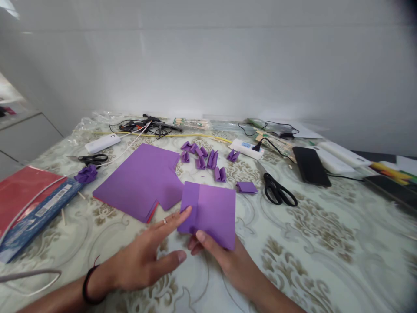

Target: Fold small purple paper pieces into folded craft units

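Spread-fingered left hand (pixel 143 256) overlaps creased purple rectangular paper (pixel 215 208). Right hand (pixel 224 256) pinches it; folded purple-paper pieces (pixel 213 159) lie beyond.

Nothing is legible; the blue packet (pixel 29 230) bears a blurred barcode label (pixel 53 200).

From my remote seat I'm seeing one pc. of plain purple paper (pixel 216 208), approx. square, being held open, nearly flat, just below ctr of view. A fold line is running top-to-btm, L of its ctr; the narrow L strip is looking darker. Btm edge is sloping down to R.
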Motion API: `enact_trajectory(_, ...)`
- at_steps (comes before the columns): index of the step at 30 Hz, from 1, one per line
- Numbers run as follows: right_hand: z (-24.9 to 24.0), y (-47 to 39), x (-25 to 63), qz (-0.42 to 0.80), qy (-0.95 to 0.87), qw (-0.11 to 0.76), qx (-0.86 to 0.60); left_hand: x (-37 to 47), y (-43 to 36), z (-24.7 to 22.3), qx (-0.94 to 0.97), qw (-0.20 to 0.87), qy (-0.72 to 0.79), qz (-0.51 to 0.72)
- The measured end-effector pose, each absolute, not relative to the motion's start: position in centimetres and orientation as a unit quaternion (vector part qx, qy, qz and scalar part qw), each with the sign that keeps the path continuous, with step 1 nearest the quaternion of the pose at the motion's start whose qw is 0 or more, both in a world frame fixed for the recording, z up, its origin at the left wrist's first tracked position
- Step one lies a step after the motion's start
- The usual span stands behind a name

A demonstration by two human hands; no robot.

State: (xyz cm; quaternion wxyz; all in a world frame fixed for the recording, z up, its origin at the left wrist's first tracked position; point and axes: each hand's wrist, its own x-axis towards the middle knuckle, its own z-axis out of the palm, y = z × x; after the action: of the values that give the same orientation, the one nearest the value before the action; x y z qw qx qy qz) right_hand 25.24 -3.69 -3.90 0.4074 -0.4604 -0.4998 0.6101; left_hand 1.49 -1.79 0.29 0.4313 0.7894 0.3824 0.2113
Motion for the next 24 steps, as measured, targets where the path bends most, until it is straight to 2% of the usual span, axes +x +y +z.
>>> enact_trajectory(4, -3.0, -3.5, 25.8, 0.532, -0.508, 0.412, -0.537, 1.8, -1.7, -0.4, 0.8, 0.419, 0.37, 0.218)
enact_trajectory(7, -2.4, -3.3, 26.2, 0.51, -0.54, 0.372, -0.557, 1.7, -1.2, -1.1, 0.752, 0.42, 0.401, 0.313)
enact_trajectory(12, -1.9, -3.4, 26.2, 0.492, -0.624, 0.353, -0.494, 1.6, -0.1, -1.6, 0.676, 0.465, 0.436, 0.37)
enact_trajectory(16, -1.7, -3.4, 26.2, 0.478, -0.642, 0.342, -0.493, 1.5, 0.2, -2.1, 0.683, 0.477, 0.444, 0.331)
enact_trajectory(24, -2.3, -3.1, 26.2, 0.549, -0.577, 0.38, -0.471, 2.0, -0.2, -1.9, 0.629, 0.608, 0.407, 0.263)
